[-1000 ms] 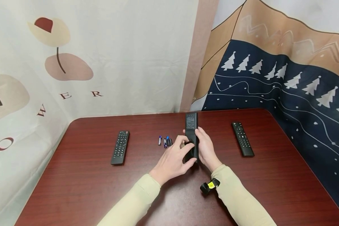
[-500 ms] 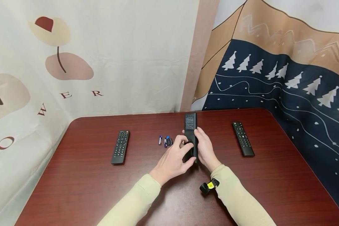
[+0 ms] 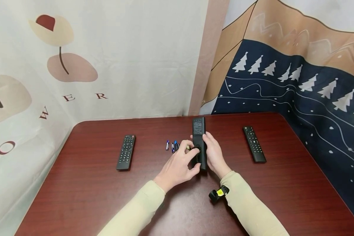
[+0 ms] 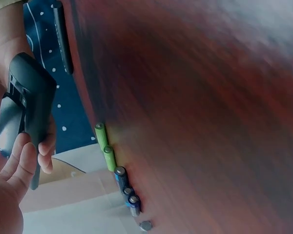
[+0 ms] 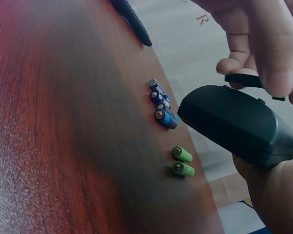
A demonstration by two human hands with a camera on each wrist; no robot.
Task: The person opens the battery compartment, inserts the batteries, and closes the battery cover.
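Note:
A black remote control (image 3: 198, 126) is held face down, its printed label up. My right hand (image 3: 214, 152) grips it along its right side. My left hand (image 3: 177, 164) is over the near half of the remote, pinching a thin black battery cover (image 5: 244, 79) between thumb and fingers. In the left wrist view the cover stands tilted at the edge of the battery slot (image 4: 19, 92). Beyond the left hand lie two green batteries (image 4: 101, 136) and several blue and dark batteries (image 5: 165, 117); in the head view the hand partly hides them.
A second remote control (image 3: 126, 153) lies on the left of the brown table (image 3: 85, 196), and a third remote (image 3: 254, 144) on the right. Behind the table hang a pale curtain (image 3: 141, 59) and a navy cloth (image 3: 262, 88) with trees. A black camera (image 3: 215, 196) is on the right wrist.
My left hand has drawn slightly left and back, with the battery cover coming away from the remote's back. My right hand keeps the remote in nearly the same place.

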